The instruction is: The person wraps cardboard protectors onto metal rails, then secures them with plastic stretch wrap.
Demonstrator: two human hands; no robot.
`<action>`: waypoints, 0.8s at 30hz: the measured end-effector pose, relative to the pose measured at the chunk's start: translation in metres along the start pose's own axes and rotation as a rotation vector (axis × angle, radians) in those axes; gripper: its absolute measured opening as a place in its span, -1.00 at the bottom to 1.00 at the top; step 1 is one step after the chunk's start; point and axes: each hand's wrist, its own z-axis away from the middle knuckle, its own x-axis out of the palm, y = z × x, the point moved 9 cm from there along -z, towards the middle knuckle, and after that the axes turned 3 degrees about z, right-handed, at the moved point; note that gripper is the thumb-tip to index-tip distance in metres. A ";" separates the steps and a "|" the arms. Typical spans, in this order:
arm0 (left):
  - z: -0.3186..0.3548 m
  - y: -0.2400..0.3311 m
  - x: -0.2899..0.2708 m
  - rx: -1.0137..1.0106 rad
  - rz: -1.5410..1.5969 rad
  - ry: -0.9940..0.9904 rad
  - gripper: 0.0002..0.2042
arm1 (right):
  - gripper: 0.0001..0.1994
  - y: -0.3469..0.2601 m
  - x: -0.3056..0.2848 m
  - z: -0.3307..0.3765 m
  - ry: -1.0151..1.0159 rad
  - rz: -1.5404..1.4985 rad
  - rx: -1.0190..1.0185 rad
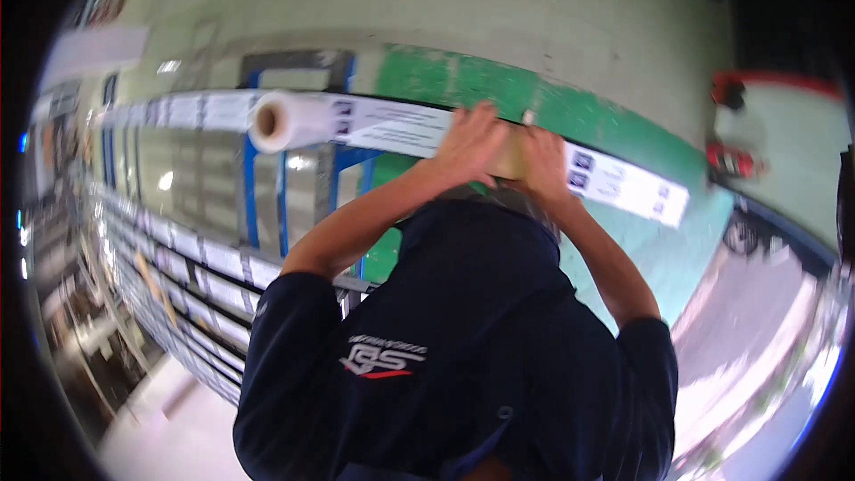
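A long narrow bar with a white printed covering lies across in front of me. My left hand rests on it, fingers stretched toward the far edge and thumb at the near edge. Close on its right, my right hand lies over the same bar, its fingers extended and pressed to the surface. Between the two hands a tan, tape-like patch shows, partly covered by them. Further left, a roll of clear film with a cardboard core sits on the bar.
Blue and grey metal stands are beneath the bar. A green board lies under and beyond it. Several similar long bars lie in rows at the left. A red object is on the floor at the right.
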 end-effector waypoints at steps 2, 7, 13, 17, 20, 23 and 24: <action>-0.016 0.000 0.028 -0.009 0.180 0.022 -0.20 | -0.23 0.001 0.002 -0.017 -0.131 -0.032 0.099; 0.000 0.003 0.041 0.146 -0.048 0.103 -0.20 | -0.01 -0.005 -0.001 0.012 0.296 0.018 -0.144; 0.007 0.002 0.035 0.170 -0.025 0.129 -0.06 | 0.05 0.005 0.013 0.019 0.238 0.059 -0.171; 0.014 0.002 0.031 0.194 -0.019 0.241 0.03 | 0.02 0.000 0.010 0.015 0.223 0.107 -0.160; 0.028 0.008 0.015 0.165 -0.048 0.360 0.09 | -0.02 0.003 0.013 0.013 0.264 0.123 -0.197; 0.041 0.014 -0.002 0.103 -0.083 0.528 0.07 | -0.03 0.001 0.014 0.016 0.241 0.140 -0.172; 0.040 0.012 0.001 0.097 -0.065 0.559 0.03 | -0.03 -0.002 0.010 0.017 0.256 0.145 -0.191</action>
